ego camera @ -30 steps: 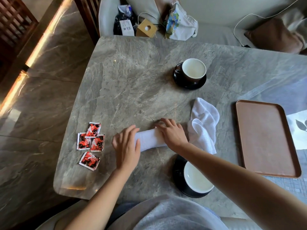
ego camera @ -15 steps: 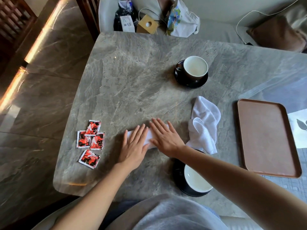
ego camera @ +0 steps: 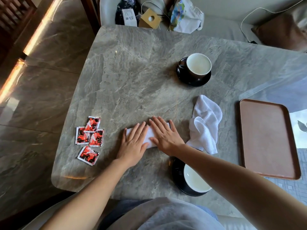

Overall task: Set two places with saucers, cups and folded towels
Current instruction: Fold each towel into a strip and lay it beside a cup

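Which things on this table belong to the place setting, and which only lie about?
Belong to the job:
folded towel under both flat hands
loose towel
far cup on its saucer
near cup on its saucer

Lying about:
red packets
brown tray

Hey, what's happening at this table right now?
A person is setting places on a stone table. Both hands lie flat on a folded white towel, the left hand on its left part and the right hand on its right part, pressing it down. A second white towel lies crumpled just to the right, not yet folded. Two cups sit on dark saucers, one far and one near. A brown tray sits at the right, and red packets at the left.
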Demonstrator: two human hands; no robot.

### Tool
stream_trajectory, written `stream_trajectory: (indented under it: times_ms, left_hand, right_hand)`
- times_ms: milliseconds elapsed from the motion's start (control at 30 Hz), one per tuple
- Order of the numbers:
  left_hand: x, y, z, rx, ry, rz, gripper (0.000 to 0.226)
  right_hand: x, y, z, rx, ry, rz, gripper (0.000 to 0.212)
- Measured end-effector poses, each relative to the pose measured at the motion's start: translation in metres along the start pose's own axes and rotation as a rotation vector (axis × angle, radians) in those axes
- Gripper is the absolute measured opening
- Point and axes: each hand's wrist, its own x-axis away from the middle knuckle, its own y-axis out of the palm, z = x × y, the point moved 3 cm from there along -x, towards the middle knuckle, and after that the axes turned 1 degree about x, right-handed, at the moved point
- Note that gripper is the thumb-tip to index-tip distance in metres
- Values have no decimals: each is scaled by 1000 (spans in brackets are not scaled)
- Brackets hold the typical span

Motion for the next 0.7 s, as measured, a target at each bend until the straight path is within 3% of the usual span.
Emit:
stream_trajectory:
  times_ms: [200, 333, 400, 533, 700]
  left_hand:
    - [7, -12, 3, 73, -11, 61, 61]
    - [20, -42, -2, 410, -95, 370, 62]
    - [30, -44, -12, 587, -268, 475, 56]
    - [44, -26, -12, 1166, -714, 282, 47]
    - [41, -24, 5, 1343, -798, 194, 39]
  right_hand:
    - [8, -24, -10, -73, 41, 39, 68]
    - [21, -54, -21, -96, -11, 304, 53]
    - [25, -53, -28, -104, -50, 245, 48]
    - [26, -37, -27, -64, -41, 84, 47]
    - [22, -28, -27, -88, -7, 59, 49]
